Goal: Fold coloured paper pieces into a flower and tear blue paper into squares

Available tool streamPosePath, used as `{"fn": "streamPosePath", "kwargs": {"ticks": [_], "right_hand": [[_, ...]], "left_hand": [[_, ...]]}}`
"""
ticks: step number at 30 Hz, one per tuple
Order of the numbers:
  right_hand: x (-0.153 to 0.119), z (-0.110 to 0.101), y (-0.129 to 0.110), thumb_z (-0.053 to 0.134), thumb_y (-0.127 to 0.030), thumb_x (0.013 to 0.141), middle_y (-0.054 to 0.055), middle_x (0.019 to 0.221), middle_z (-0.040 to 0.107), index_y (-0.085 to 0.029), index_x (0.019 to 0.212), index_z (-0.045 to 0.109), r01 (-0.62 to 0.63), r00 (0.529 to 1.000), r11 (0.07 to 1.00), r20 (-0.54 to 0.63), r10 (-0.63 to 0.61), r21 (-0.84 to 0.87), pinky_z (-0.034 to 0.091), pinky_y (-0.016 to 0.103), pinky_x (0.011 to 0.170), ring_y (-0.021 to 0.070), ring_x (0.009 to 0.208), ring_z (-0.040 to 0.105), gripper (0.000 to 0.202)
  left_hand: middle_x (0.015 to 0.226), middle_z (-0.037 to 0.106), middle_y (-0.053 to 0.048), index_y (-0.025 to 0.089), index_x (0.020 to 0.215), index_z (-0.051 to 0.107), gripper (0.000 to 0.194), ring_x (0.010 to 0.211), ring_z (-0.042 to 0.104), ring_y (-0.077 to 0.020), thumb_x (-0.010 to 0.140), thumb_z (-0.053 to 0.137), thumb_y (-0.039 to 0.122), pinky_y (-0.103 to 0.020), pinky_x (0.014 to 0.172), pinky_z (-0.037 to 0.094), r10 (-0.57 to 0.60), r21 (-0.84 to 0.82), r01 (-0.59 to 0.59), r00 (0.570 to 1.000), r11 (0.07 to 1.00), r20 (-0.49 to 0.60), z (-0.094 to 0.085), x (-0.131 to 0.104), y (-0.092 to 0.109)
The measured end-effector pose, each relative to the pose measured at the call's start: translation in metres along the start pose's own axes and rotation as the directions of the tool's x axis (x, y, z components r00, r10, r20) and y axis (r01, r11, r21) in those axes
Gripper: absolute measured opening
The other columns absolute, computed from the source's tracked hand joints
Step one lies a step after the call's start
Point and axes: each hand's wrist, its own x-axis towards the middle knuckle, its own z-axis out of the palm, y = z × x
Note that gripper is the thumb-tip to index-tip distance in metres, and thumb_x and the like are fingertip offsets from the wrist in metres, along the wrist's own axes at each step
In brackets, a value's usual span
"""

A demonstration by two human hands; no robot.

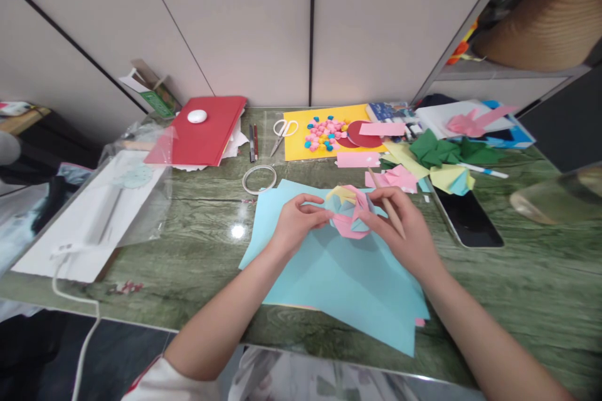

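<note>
Folded paper (pixel 348 225) sits above the blue sheet (pixel 338 282), toward its 12 o'clock. Left hand (pixel 300 224) pinches its 9 o'clock edge; right hand (pixel 412 230), its 3 o'clock, stick (pixel 394 216) between fingers. Advisable: light, even pressure — folds probably crush easily.

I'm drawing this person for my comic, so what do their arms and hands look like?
The left hand and the right hand are both bare, and I can't see anything worn on the wrists. The forearms are uncovered too. Near the left elbow is a white sleeve with a bit of red trim. No right sleeve is in view.
</note>
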Motion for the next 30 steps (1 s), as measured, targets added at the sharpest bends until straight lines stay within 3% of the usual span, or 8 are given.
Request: {"fn": "streamPosePath", "kwargs": {"ticks": [12, 23, 30], "right_hand": [[0.0004, 0.0012, -0.0012, 0.063, -0.038, 0.072, 0.003, 0.090, 0.056, -0.026, 0.091, 0.048, -0.001, 1.000, 1.000, 0.013, 0.001, -0.011, 0.046, 0.031, 0.068, 0.0216, 0.089, 0.057, 0.027], [-0.0006, 0.0033, -0.0004, 0.063, -0.037, 0.072, 0.002, 0.088, 0.055, -0.027, 0.091, 0.047, -0.015, 1.000, 0.999, 0.026, 0.014, 0.035, 0.046, 0.030, 0.065, 0.0208, 0.084, 0.057, 0.027], [-0.0008, 0.0029, 0.0003, 0.063, -0.037, 0.072, 0.002, 0.090, 0.055, -0.026, 0.091, 0.048, -0.010, 1.000, 1.000, 0.009, 0.010, 0.016, 0.046, 0.030, 0.066, 0.0203, 0.084, 0.056, 0.027]], "left_hand": [[0.063, 0.068, -0.002, 0.016, 0.082, 0.059, 0.034, 0.057, 0.060, -0.0118, 0.055, 0.077, 0.026, -0.021, 0.054, 0.039, 0.050, 0.071, -0.051, 0.999, 0.996, 0.016, -0.0009, -0.0019, 0.0014], [0.066, 0.068, -0.002, 0.016, 0.091, 0.058, 0.042, 0.058, 0.059, -0.0116, 0.056, 0.077, 0.028, -0.022, 0.056, 0.040, 0.063, 0.064, -0.066, 0.997, 0.996, 0.052, -0.0027, -0.0006, 0.0000], [0.063, 0.060, 0.004, 0.016, 0.093, 0.057, 0.046, 0.056, 0.054, -0.0073, 0.053, 0.078, 0.026, -0.021, 0.057, 0.040, -0.019, -0.021, 0.020, 0.999, 1.000, 0.041, -0.0017, -0.0006, 0.0017]]}}
